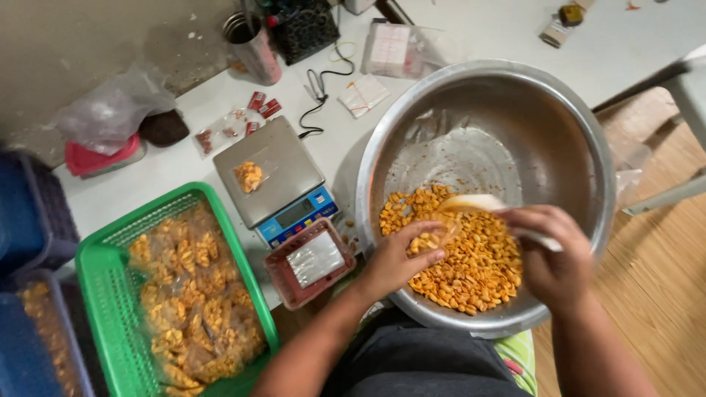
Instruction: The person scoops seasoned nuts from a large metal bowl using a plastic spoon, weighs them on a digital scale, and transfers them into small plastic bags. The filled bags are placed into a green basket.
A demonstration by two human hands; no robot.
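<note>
Left hand nearest, fingers curled around small clear bag over bowl. Right hand clenched on scoop handle. Snacks heaped in bowl: light, loose, brittle; bag flimsy, hold at mouth.

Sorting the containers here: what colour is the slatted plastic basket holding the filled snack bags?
Bright green; the slatted plastic basket shows plainly in the head view.

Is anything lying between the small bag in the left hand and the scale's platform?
Nothing visible blocks it. The left hand holds the small bag over the bowl; the scale already bears one filled bag.
</note>
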